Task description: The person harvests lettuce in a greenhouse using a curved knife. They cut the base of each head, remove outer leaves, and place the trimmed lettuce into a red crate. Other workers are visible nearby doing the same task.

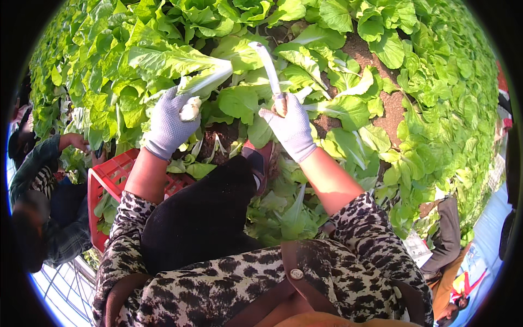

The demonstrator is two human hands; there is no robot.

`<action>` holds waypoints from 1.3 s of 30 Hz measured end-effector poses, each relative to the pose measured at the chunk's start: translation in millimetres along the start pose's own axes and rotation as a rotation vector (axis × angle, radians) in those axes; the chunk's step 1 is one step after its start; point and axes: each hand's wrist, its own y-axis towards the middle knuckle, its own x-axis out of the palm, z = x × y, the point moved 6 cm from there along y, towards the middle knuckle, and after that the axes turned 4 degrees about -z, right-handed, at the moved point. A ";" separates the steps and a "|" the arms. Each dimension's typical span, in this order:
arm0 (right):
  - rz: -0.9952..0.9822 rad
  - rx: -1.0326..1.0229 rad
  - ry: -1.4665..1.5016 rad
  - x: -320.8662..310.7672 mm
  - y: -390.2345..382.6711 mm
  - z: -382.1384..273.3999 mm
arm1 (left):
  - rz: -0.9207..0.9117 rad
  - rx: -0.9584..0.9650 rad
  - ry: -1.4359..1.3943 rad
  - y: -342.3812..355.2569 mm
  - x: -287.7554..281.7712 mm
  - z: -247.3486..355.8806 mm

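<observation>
My left hand [170, 124], in a pale dotted work glove, is closed round a leafy green cabbage [210, 76]. Its pale cut base shows beside my thumb, and its broad white stalk and green leaves point away from me. In my right hand [294, 129], gloved the same way, is the handle of a knife [267, 65] with a narrow blade that hooks at the tip. The blade points up and away from me, apart from the cabbage. My fingers hide most of the handle.
Dense leafy plants [447, 103] grow ahead and to the right, with brown soil [389, 117] between some. Loose leaves lie round my shoe [259, 163]. A red plastic crate [111, 174] stands at my left. Other people [43, 191] crouch at far left and lower right.
</observation>
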 end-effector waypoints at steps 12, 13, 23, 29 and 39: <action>0.265 -0.242 -0.041 -153.2 -69.6 -119.4 | -0.367 0.241 -1.103 25.2 -6.9 118.5; 0.383 -0.262 -0.285 -166.4 -81.2 -127.2 | -0.326 0.274 -1.115 25.7 -12.6 117.5; 0.078 -0.205 0.626 -94.9 -85.9 -90.7 | -0.794 0.549 -1.410 20.7 9.4 177.9; -0.071 0.019 0.694 -63.2 -61.0 -61.0 | -0.593 0.193 -0.740 32.2 11.0 139.2; -0.034 0.080 -0.426 -45.2 108.5 -15.9 | -0.449 0.228 0.516 179.1 35.1 107.8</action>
